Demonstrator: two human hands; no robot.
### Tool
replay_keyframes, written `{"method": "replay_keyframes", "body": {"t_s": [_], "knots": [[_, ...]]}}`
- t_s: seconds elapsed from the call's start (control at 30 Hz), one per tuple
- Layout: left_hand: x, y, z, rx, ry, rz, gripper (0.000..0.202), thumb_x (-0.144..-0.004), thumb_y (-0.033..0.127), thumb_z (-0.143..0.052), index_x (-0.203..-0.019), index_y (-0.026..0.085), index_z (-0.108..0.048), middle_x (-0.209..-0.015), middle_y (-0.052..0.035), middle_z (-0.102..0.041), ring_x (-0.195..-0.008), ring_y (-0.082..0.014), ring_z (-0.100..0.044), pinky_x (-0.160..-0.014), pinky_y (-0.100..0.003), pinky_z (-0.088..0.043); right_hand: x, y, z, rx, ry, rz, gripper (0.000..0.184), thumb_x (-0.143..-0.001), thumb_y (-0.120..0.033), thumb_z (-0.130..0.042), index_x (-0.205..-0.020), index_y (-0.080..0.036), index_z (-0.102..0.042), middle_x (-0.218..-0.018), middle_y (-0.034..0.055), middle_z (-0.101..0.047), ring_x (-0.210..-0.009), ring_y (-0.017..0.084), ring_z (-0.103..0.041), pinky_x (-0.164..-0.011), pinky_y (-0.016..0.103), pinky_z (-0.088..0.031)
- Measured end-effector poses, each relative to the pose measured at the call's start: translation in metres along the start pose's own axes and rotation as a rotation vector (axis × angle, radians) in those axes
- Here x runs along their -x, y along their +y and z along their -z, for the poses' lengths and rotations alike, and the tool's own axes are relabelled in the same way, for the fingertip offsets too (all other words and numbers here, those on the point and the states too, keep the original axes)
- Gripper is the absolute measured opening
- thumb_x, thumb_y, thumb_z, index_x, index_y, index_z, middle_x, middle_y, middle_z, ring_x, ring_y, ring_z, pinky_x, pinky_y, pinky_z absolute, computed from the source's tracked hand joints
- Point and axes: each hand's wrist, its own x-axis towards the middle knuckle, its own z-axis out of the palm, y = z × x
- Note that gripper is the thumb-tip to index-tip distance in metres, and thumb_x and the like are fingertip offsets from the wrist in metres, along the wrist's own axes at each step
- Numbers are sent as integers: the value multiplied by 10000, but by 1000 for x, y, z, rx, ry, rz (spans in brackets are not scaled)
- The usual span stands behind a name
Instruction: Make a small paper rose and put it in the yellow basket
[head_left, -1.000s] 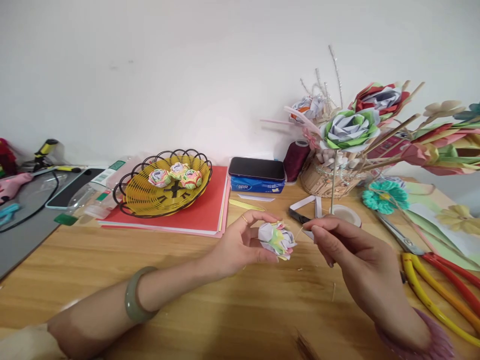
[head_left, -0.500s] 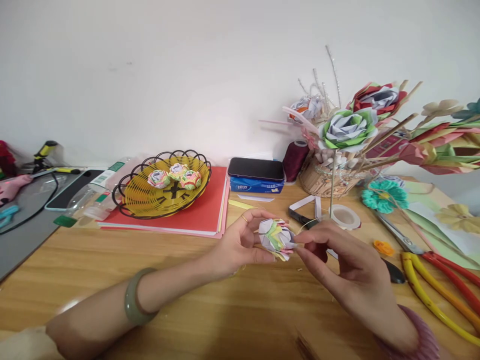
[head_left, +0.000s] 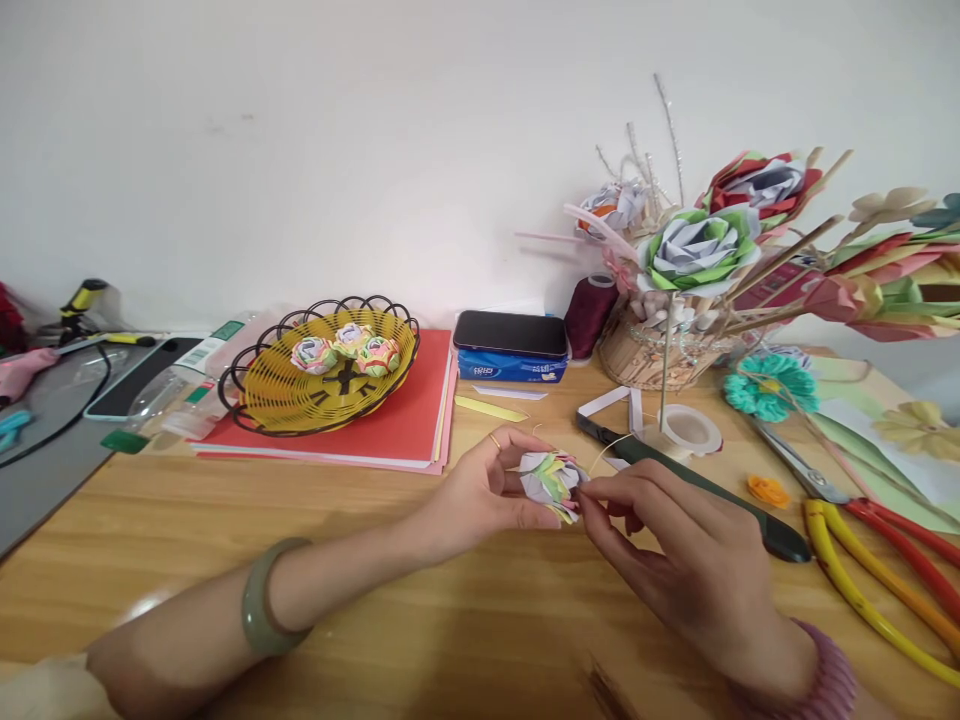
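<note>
My left hand (head_left: 501, 480) holds a small folded paper flower (head_left: 549, 478) between thumb and fingers, above the middle of the table. The flower has white, green, yellow and pink petals. At its right edge, the thumb and forefinger of my right hand (head_left: 675, 550) are pinched together on the paper. A thin pale thread (head_left: 604, 452) curves up beside those fingertips; where its ends go is hidden. Behind my right hand lies a dark-handled tool (head_left: 720, 492), partly covered by the hand. Three similar paper flowers (head_left: 346, 347) rest in a yellow woven basket (head_left: 330, 415).
The basket stands on red paper sheets (head_left: 427, 400). A phone (head_left: 510, 333) lies on a blue tissue pack (head_left: 510, 366). At right are a tape roll (head_left: 694, 430), large scissors (head_left: 862, 510), an orange paper piece (head_left: 767, 490) and a holder (head_left: 637, 350) full of paper flowers.
My right hand has shifted slightly left and down, its fingertips closer in on the flower's edge. My left hand still holds the flower in nearly the same place.
</note>
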Motion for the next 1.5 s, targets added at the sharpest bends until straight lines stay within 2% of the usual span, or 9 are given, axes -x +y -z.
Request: {"method": "replay_keyframes", "body": {"t_s": [0.13,0.23,0.6,0.73,0.87,1.07,1.23,1.37,1.5], "knots": [[1,4,-1,62,5,44,449,-566,111,-773,-949,198,-556,-1009,-34,-635,-871,-126,-598,-776,-265,-457,-12,-1,10,-350,-165,-256,135,-830,-228,-521,-762,-210,-636,-652,10,-615,-555,125,-552,-476,224,-431],[2,8,-2,56,40,100,479,-561,175,-784,-990,206,-573,-985,-36,-628,-867,-135,-584,-716,-245,-465,-18,3,17,-456,-254,-338,167,-818,-270,-529,-737,-218,-666,-670,11,-629,-583,137,-567,-495,232,-433],[4,14,-4,117,9,258,479,-664,389,-703,-1085,183,-601,-843,-61,-657,-642,-116,-615,-617,-249,-496,-15,5,12,-370,-301,-247,181,-826,-247,-513,-699,-201,-634,-592,-2,-575,-512,114,-485,-451,225,-355],[3,13,-3,119,-23,290,505,-684,393,-686,-1140,205,-577,-843,-61,-667,-643,-122,-632,-603,-231,-493,-14,4,10,-422,-321,-327,256,-836,-300,-502,-612,-197,-568,-565,-14,-529,-517,113,-460,-469,221,-359],[4,12,-2,97,-68,312,544,-657,415,-702,-1148,217,-574,-825,-51,-666,-634,-121,-638,-609,-229,-493,-15,4,8,-507,-292,-445,323,-827,-356,-497,-547,-196,-511,-520,-28,-471,-487,106,-423,-447,212,-348],[4,10,-2,134,-18,284,620,-699,465,-645,-1242,228,-465,-788,-46,-650,-633,-137,-641,-598,-248,-496,-15,2,5,-480,-256,-435,284,-817,-325,-514,-568,-196,-561,-540,-24,-519,-494,105,-445,-449,209,-355],[3,12,-4,84,12,184,608,-592,281,-773,-1150,228,-538,-942,-48,-617,-707,-102,-596,-632,-218,-477,-12,3,4,-467,-187,-443,215,-797,-327,-543,-644,-209,-637,-584,-18,-613,-517,116,-524,-454,206,-397],[3,12,-3,67,35,166,576,-616,236,-755,-1150,258,-539,-1002,-47,-600,-737,-103,-571,-645,-234,-468,-10,4,1,-381,-98,-378,125,-781,-282,-576,-719,-218,-663,-612,-18,-648,-501,114,-541,-455,207,-433],[2,11,-3,-1,48,127,558,-624,215,-743,-1143,260,-545,-1034,-55,-590,-789,-123,-550,-660,-252,-466,-4,3,-4,-168,26,-185,68,-793,-180,-569,-780,-199,-632,-606,-20,-613,-485,95,-519,-443,198,-426]]}}
